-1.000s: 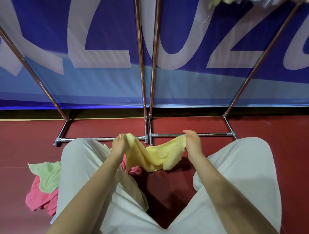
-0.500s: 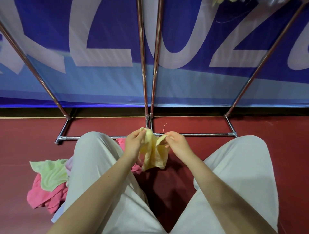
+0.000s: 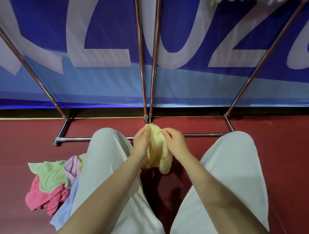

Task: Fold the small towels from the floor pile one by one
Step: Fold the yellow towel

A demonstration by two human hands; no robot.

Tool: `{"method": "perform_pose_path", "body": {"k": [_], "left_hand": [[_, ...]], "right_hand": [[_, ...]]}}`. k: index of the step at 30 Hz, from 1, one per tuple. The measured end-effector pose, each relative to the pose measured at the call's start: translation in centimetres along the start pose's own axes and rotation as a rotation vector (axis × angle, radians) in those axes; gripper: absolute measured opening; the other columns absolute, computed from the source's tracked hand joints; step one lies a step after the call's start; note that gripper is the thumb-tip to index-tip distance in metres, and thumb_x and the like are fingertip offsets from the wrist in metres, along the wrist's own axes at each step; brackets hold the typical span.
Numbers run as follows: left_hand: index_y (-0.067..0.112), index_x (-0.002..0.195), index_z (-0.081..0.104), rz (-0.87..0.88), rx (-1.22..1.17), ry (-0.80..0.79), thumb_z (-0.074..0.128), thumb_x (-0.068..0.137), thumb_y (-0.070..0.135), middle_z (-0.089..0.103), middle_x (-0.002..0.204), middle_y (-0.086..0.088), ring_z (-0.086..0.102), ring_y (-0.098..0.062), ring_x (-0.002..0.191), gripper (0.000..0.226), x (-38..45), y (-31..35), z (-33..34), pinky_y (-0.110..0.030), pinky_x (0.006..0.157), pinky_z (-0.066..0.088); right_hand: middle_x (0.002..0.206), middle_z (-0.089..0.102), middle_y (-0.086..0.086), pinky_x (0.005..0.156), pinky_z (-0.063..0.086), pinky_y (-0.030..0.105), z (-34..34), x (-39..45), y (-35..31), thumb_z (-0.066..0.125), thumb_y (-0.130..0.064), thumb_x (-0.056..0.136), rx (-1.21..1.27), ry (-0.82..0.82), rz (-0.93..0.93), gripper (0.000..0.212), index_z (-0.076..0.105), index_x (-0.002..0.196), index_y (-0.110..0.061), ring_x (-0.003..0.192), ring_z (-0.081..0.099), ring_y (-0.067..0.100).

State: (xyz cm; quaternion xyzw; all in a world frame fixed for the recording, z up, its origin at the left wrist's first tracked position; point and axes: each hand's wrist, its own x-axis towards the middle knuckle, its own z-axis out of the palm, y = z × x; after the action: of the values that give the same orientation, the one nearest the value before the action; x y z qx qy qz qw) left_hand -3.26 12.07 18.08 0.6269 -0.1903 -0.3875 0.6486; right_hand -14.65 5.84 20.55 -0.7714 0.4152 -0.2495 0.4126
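Hands [image 3: 142,142] closer together, yellow towel [image 3: 158,150] now doubled.

Prob a sports hall: red floor [image 3: 275,150], big blue banner [image 3: 108,86]

we cannot see how the yellow towel [image 3: 158,150] is folded, since the left hand [image 3: 141,142] and right hand [image 3: 175,142] cover its upper part. the left knee [image 3: 107,150] hides part of the towel pile [image 3: 50,183]. the banner [image 3: 108,50] letters run off the top and sides, unreadable. something pale at the top edge [image 3: 217,1] is cut off.
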Motion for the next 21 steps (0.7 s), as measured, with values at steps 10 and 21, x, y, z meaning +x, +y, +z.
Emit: {"method": "perform_pose_path", "body": {"k": [10,21], "left_hand": [[0.001,0.1,0.069,-0.169,-0.11,-0.1,0.047,0.096,0.023,0.069,0.087,-0.013,0.065,-0.02,0.08,0.031,-0.1,-0.1,0.8,-0.026,0.064,0.052],[0.006,0.092,0.067,-0.265,-0.214,-0.196,0.039,0.098,0.016,0.065,0.067,-0.002,0.061,-0.012,0.061,0.03,-0.3,0.7,0.5,-0.022,0.053,0.049]], "right_hand": [[0.088,0.065,0.012,0.077,0.049,0.035,0.8,0.7,-1.0,0.051,-0.014,0.094,0.204,-0.004,0.089,0.015,0.065,0.091,-0.015,0.081,0.059,0.024],[0.086,0.062,-0.008,0.076,0.046,0.027,1.3,1.1,-1.2,0.05,-0.016,0.094,0.123,0.053,0.107,0.014,0.065,0.095,-0.016,0.082,0.056,0.009]]}}
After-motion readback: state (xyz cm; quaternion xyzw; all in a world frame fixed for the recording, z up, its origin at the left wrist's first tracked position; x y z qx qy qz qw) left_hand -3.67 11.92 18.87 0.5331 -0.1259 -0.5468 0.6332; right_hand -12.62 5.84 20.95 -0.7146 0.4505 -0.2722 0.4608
